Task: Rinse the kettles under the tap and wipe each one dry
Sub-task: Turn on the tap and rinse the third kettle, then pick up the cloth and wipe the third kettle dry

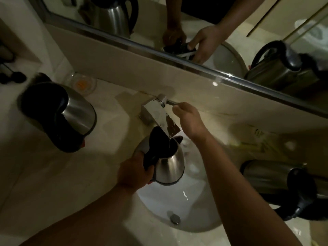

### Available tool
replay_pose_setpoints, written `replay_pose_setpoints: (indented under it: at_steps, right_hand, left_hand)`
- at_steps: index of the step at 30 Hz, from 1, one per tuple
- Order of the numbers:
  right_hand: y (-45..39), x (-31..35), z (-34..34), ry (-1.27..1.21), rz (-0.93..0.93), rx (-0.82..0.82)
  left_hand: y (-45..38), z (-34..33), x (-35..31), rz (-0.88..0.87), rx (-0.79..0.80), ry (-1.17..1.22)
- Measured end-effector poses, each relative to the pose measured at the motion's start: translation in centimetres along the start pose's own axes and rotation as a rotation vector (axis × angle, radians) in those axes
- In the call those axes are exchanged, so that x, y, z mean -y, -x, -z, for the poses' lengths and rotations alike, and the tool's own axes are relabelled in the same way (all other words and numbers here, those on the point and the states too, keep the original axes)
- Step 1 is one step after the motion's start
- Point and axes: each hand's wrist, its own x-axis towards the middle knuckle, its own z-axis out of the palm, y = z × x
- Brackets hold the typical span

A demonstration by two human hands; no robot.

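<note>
**Kettle held under the tap, two more waiting**

Forearms reach in from the bottom edge over the pale desk, the largest surface in view, which carries everything else. Set into it is the white sink, its drain plug low in the bowl and bare basin around it.

Three steel kettles with black handles show. One kettle on the left stands on the desk, well apart from the sink. Another kettle on the right lies tilted near the sink rim, its handle cut off by the frame's edge and its details lost in shadow. Between them, the held kettle hangs over the sink, lid open, mouth just under the tap; water seems to run into it, though the dim light makes that hard to tell.

Gripping the black handle, the left hand is closed around it. At the thin tap lever, the right hand has its fingers curled, touching the lever.

A mirror above repeats hands and kettles.
</note>
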Motion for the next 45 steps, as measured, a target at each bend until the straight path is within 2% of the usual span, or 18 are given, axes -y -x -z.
replay_pose_setpoints:
  at_steps: [3, 6, 8, 10, 12, 15, 18, 21, 23, 29, 33, 36, 39, 41, 43, 45]
  right_hand:
    - [0.9, -0.8, 0.2, -0.048, -0.012, 0.010]
    - [2.3, -1.4, 0.9, -0.116, -0.015, 0.126]
    - [3.4, -2.5, 1.0, -0.096, -0.062, 0.146]
    - [5.0, -4.5, 0.1, -0.058, -0.162, 0.095]
    - [6.8, -7.1, -1.2, -0.036, -0.267, 0.002]
    - [9.2, -10.7, -2.1, -0.218, -0.409, -0.114]
    - [11.3, -12.9, -2.5, -0.371, -0.467, -0.179]
    - [12.2, -14.7, -2.5, -0.325, -0.516, -0.292]
    - [12.5, -15.1, -2.1, -0.282, -0.544, -0.307]
    - [13.9, -15.6, 1.6, -0.228, -0.497, -0.207]
    - [18.7, -16.5, 7.0, -0.218, -0.423, -0.106]
    - [22.9, -18.3, 12.6, -0.229, -0.558, 0.051]
    - [25.4, -22.4, 17.5, -0.050, -0.752, 0.103]
    - [26.7, -25.7, 19.9, 0.188, -0.844, 0.002]
    - [27.7, -29.3, 21.2, 0.447, -0.930, -0.218]
    - [28.3, -31.6, 21.1, 0.444, -0.940, -0.379]
  left_hand:
    - [0.1, 0.5, -0.4, -0.024, 0.022, -0.031]
    - [0.1, 1.1, -0.7, -0.009, 0.045, -0.002]
    - [0.1, 1.5, -0.9, -0.015, 0.062, 0.016]
    - [0.4, 1.9, -1.4, 0.040, 0.098, 0.050]
    - [1.0, 2.3, -2.2, 0.156, 0.213, 0.097]
    - [2.8, 2.0, -2.9, 0.257, 0.328, 0.172]
    - [4.1, 1.7, -3.6, 0.344, 0.431, 0.232]
    - [4.2, 2.0, -5.8, 0.396, 0.532, 0.236]
    - [4.3, 1.9, -7.2, 0.422, 0.575, 0.231]
    - [5.8, 0.9, -8.8, 0.538, 0.542, 0.288]
    - [6.4, 0.7, -11.7, 0.632, 0.467, 0.458]
    - [7.5, 1.5, -14.8, 0.664, 0.431, 0.552]
    - [9.7, 2.5, -17.3, 0.650, 0.425, 0.611]
    - [11.2, 3.1, -19.2, 0.642, 0.420, 0.680]
    - [12.4, 3.4, -21.2, 0.635, 0.428, 0.744]
    - [13.6, 3.6, -23.3, 0.602, 0.459, 0.776]
